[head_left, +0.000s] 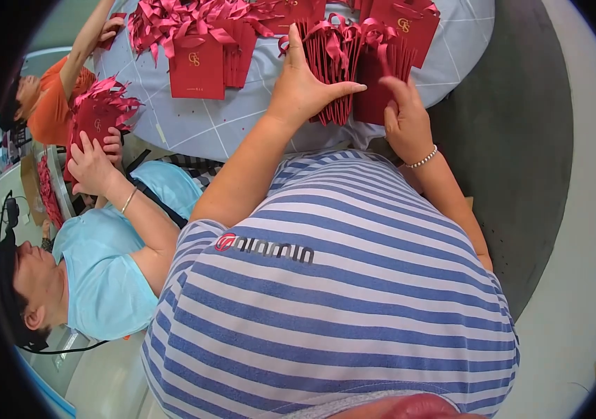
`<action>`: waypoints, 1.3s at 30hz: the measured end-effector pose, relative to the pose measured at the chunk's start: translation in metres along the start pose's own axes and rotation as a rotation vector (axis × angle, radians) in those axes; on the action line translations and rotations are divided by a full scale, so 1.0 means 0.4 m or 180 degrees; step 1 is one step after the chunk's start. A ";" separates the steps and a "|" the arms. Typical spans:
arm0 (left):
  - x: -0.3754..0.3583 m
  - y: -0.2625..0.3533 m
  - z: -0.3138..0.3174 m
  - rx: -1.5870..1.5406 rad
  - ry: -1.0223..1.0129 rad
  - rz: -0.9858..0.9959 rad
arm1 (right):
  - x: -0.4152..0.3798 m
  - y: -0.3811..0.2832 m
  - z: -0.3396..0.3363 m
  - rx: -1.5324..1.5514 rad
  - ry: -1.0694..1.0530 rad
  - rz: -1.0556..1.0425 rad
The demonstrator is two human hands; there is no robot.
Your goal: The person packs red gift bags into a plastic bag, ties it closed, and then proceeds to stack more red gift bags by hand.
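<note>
My left hand (305, 87) is at a row of red paper gift bags (329, 73) standing on edge with pink ribbons on top. Its thumb stretches across their near side, and its index finger points away along their left. The other left fingers are hidden. To the right, my right hand (408, 119), with a beaded bracelet, is over a dark red bag (370, 98) beside more upright bags. The right index finger reaches toward that bag, slightly blurred, with the thumb apart from it.
More red bags (197, 70) with gold lettering and a heap of pink ribbons (165, 24) lie on the grid-patterned tablecloth (193, 126). On my left, a person in light blue (106, 265) holds red bags (95, 115). Beyond, a person in orange (53, 98) reaches to the table.
</note>
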State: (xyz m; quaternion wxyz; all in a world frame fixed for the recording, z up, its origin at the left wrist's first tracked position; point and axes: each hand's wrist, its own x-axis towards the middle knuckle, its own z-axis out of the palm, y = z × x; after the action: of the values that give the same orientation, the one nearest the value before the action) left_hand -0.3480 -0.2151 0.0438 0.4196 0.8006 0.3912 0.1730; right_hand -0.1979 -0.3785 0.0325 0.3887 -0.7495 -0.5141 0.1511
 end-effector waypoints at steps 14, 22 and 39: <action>0.000 -0.035 -0.005 -0.0510 -0.0051 0.0204 | 0.013 -0.056 -0.002 -0.0332 -0.0044 -0.0050; -0.003 -0.054 -0.014 -0.0700 0.0006 0.0331 | 0.007 -0.040 -0.004 -0.0262 0.0011 -0.0014; 0.004 -0.076 -0.018 -0.0559 0.0015 0.0205 | 0.007 0.004 -0.004 0.0259 0.0024 -0.0025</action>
State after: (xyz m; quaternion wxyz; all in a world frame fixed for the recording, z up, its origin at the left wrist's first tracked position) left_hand -0.3662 -0.1997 0.0234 0.4814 0.7725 0.3496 0.2220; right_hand -0.1947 -0.3770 0.0330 0.4214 -0.7316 -0.5090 0.1675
